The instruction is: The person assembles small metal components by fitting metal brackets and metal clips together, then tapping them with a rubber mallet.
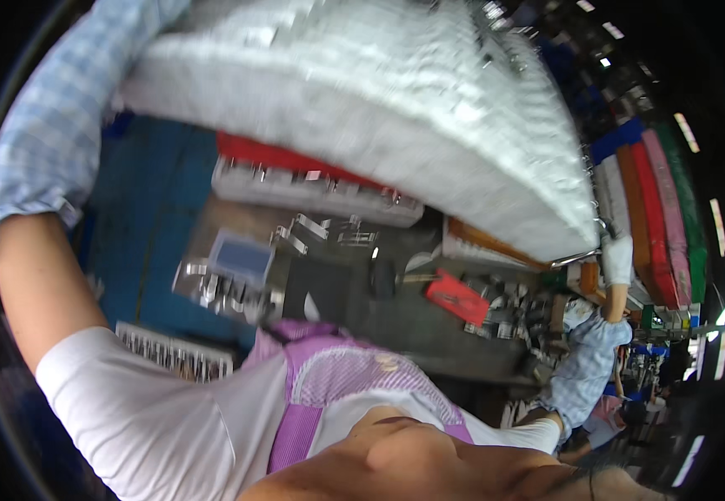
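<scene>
A large white tray [354, 121], blurred by motion, is held up across the top of the view, with shiny metal pieces [496, 33] along its far side. My right hand [617, 257], in a white glove, grips its right-hand corner. On the left my raised arm, in a blue checked sleeve [49, 138], reaches up to the tray's other end. My left hand lies past the upper edge of the picture, so its fingers are hidden.
Below the tray stand a red and white tray [312, 196] of metal parts and a blue-topped box [241, 257]. A red piece [457, 297] lies on the dark table [412, 334]. Coloured trays [663, 217] are stacked at right; people [608, 417] are beyond.
</scene>
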The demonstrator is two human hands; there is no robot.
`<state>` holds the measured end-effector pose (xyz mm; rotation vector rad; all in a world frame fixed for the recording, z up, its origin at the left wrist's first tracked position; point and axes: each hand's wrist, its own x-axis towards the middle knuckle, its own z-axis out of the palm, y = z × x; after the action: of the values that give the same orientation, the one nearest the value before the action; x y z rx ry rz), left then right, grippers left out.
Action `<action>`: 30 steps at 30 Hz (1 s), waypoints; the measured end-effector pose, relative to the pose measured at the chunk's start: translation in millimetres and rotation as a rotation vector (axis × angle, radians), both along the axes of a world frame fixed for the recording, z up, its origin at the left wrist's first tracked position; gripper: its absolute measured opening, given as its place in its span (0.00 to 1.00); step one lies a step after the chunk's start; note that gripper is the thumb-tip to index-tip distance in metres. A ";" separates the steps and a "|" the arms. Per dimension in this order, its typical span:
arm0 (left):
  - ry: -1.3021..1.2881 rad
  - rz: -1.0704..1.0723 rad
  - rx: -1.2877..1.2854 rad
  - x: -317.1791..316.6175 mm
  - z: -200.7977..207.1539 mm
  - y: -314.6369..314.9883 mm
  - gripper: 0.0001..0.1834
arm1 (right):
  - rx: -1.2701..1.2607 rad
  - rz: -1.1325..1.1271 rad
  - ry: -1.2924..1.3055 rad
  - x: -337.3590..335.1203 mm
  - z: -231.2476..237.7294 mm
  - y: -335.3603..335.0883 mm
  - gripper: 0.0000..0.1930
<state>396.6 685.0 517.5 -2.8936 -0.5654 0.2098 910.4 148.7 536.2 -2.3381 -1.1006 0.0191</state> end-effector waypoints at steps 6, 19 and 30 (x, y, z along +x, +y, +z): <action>0.016 0.002 -0.555 -68.0 -138.3 -63.9 0.18 | -0.426 0.211 -0.113 -103.7 -182.8 54.6 0.19; -0.467 0.681 -1.090 -202.9 -55.1 -304.3 0.21 | -0.304 0.240 1.038 -277.3 -523.4 205.8 0.18; -0.291 0.515 -0.831 -65.6 -297.0 -310.9 0.23 | -0.675 0.452 0.280 -218.9 -473.6 166.1 0.39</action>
<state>331.0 374.1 220.5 -3.5038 -1.6115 0.1017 691.5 314.9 62.6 -2.4521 -1.6233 0.9883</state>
